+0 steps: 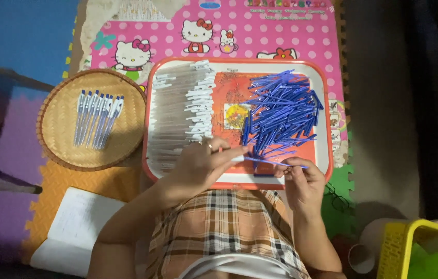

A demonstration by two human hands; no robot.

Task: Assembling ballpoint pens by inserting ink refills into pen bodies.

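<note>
— Where's the refill?

— I see one blue refill pinched in the right hand, lying crosswise at the tray's near edge, just below the blue pile.

— And the left hand?

— The left hand rests palm down on the clear barrels, fingers stretched toward the refill. Whether it grips a barrel, I can't tell; its palm hides that. The hands sit near, not touching.

— Anything else?

— Finished pens lie in the basket, well to the left.
</note>
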